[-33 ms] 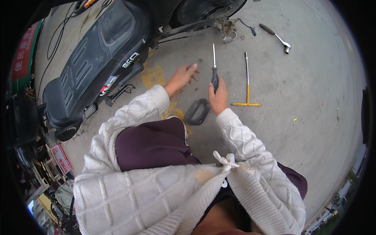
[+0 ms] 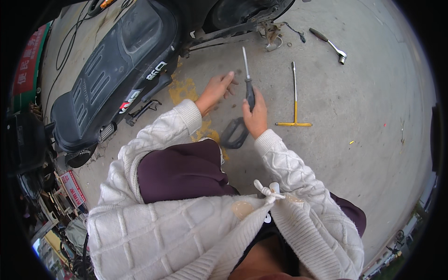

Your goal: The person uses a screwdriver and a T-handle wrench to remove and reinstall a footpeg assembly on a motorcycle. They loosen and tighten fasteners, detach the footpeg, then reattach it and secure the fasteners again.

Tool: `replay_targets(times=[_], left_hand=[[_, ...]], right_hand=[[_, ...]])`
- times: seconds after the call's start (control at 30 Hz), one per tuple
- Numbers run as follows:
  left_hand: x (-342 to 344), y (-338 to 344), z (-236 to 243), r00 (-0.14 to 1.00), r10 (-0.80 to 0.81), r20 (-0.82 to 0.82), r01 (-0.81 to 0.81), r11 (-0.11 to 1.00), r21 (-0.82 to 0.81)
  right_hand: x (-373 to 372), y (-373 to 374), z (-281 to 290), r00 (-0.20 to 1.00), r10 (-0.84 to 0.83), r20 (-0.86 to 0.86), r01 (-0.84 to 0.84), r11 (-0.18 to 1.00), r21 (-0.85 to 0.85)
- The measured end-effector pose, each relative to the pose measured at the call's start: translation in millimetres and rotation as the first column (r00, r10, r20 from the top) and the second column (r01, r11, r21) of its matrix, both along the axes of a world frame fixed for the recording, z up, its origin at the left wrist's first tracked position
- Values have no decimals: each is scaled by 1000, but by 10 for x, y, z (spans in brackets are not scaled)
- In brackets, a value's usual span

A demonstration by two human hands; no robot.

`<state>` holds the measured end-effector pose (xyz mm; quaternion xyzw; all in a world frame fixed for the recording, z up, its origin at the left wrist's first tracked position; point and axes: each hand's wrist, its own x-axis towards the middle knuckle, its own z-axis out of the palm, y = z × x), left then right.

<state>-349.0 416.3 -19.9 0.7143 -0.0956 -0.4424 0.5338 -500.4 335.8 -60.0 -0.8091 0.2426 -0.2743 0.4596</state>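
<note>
My right hand (image 2: pixel 255 114) is closed round the dark handle of a screwdriver (image 2: pixel 249 93), whose steel shaft points away from me, tilted slightly left. My left hand (image 2: pixel 218 91) is just left of it, fingers loosely curled and apart, with nothing visible in them. A black loop-shaped part (image 2: pixel 227 140) lies on the concrete beneath and left of my right hand. A T-handle wrench with a yellow grip (image 2: pixel 295 112) lies to the right of my right hand, and a ratchet wrench (image 2: pixel 333 46) with a socket lies farther off at the upper right.
A dark scooter (image 2: pixel 93 93) fills the upper left, with exposed metal parts (image 2: pixel 273 35) at top centre. Black cables (image 2: pixel 70 37) run along the ground behind it. A red banner (image 2: pixel 28 65) and assorted clutter (image 2: pixel 65 224) line the left edge. My knee (image 2: pixel 177 172) is below my left hand.
My right hand and the screwdriver have shifted left and a little upward, the tip swinging left. My left hand has moved slightly up and left.
</note>
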Motion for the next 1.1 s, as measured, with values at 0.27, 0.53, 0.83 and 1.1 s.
replay_targets(times=[0.27,0.53,0.83,1.1], left_hand=[[327,22,465,971,215,-102,-234,940,-247],[483,-28,471,975,176,-138,-211,928,-308],[506,-27,465,969,148,-197,-210,915,-345],[523,-10,397,957,88,-276,-210,867,-452]], right_hand=[[556,167,828,981,183,-61,-178,981,79],[704,174,829,990,129,-52,-129,992,-4],[704,161,832,986,98,-133,-114,987,-115],[686,157,809,972,48,-229,-114,951,-286]])
